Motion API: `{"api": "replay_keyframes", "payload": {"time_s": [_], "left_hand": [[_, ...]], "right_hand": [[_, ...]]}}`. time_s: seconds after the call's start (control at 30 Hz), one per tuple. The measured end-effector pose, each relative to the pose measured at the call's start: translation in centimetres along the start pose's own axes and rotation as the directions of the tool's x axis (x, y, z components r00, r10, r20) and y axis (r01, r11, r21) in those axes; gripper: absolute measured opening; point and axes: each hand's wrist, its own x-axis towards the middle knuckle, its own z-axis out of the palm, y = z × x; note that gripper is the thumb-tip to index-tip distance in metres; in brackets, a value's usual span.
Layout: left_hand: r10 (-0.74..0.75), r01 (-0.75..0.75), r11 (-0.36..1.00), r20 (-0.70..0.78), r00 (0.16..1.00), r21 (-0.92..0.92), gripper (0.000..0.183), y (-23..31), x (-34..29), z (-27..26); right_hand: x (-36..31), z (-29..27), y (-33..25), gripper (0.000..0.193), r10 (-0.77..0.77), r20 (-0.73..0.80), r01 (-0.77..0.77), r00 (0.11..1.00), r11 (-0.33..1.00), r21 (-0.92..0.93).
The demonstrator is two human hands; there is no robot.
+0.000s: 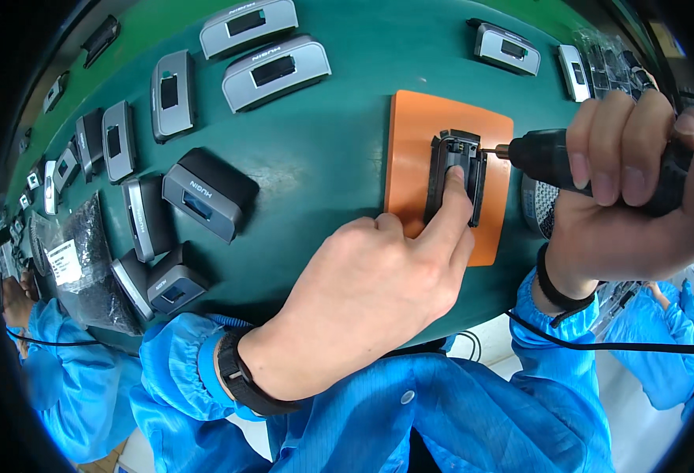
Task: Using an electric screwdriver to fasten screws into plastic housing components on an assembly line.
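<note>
On an orange mat [410, 142] lies a narrow black device housing [439, 164] with small parts inside its upper end. My left hand [371, 284] reaches across from the left; its index finger presses on the housing, the other fingers curl at its lower side, and the thumb is hidden. At the right, my right hand [627, 185] is wrapped round a black electric screwdriver [548, 156], held nearly level. The thin bit points left, its tip at the housing's upper right edge. Whether it touches a screw is too small to tell.
Several grey-and-black device shells [209, 193] are spread over the green table [323, 158] at left and far side. A clear bag of dark small parts [91, 268] lies left. A round container [538, 206] sits beside the mat. A black cable [631, 347] crosses lower right. Co-workers' blue sleeves [71, 378] show both sides.
</note>
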Motion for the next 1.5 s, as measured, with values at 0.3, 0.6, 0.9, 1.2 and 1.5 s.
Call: {"api": "replay_keyframes", "payload": {"time_s": [0.3, 0.6, 0.9, 1.2, 1.5], "left_hand": [[0.011, -0.010, 1.000, -0.054, 0.998, 0.015, 0.030, -0.2, 0.1, 0.2], [0.011, -0.011, 1.000, -0.057, 0.998, -0.010, 0.030, -0.1, 0.1, 0.3], [0.002, -0.003, 1.000, -0.046, 0.999, -0.024, 0.034, -0.3, 0.1, 0.3], [0.041, -0.040, 0.995, 0.012, 0.999, -0.096, 0.043, -0.5, 0.7, -0.6], [-0.013, 0.037, 0.981, 0.121, 0.993, -0.193, 0.064, -0.3, 1.4, -1.5]], "right_hand": [[0.3, 0.6, 0.7, 0.025, 0.006, 0.011, -0.006, 1.000, 1.000, -0.028], [0.2, 1.1, 1.1, 0.025, 0.013, 0.021, -0.012, 1.000, 0.999, -0.043], [0.6, 0.7, 1.5, 0.027, 0.034, 0.130, -0.027, 0.991, 0.998, -0.058], [0.7, -4.9, -3.8, 0.035, -0.070, 0.088, 0.062, 0.994, 0.994, 0.091], [-2.6, -7.8, -2.0, 0.025, -0.065, -0.181, 0.039, 0.981, 0.990, -0.139]]}}
